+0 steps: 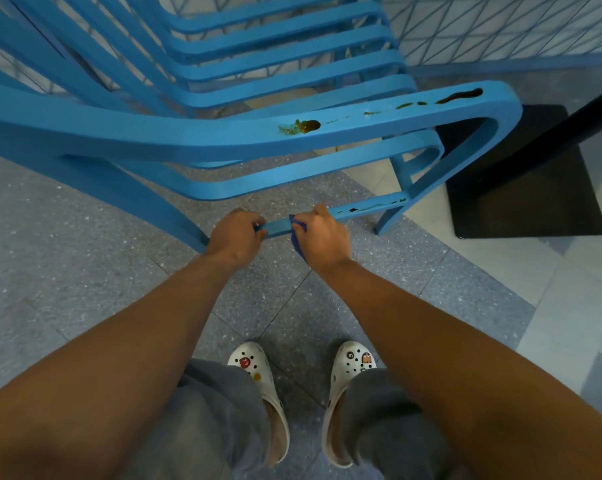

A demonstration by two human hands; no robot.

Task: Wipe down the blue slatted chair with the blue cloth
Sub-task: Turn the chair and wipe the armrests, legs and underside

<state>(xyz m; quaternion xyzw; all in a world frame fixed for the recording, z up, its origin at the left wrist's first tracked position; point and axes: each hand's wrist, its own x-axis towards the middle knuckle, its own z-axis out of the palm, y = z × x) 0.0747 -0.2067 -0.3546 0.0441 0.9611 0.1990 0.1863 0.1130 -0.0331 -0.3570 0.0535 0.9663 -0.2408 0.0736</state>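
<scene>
The blue slatted chair [188,133] fills the upper half of the view, seen from its side. Brown sticky stains [304,126] lie along its top armrest, and a thin dark streak [365,207] runs along the lowest side rail. My left hand [235,237] grips that low rail with curled fingers. My right hand [322,237] holds the dark blue cloth [298,233] bunched against the same rail, just right of the left hand and left of the streak. Most of the cloth is hidden under the hand.
A black square table base [521,174] with a dark post [569,116] stands right of the chair. A wire mesh fence [500,26] runs behind. The floor is speckled grey tile [85,271]. My feet in white clogs [258,393] stand below the hands.
</scene>
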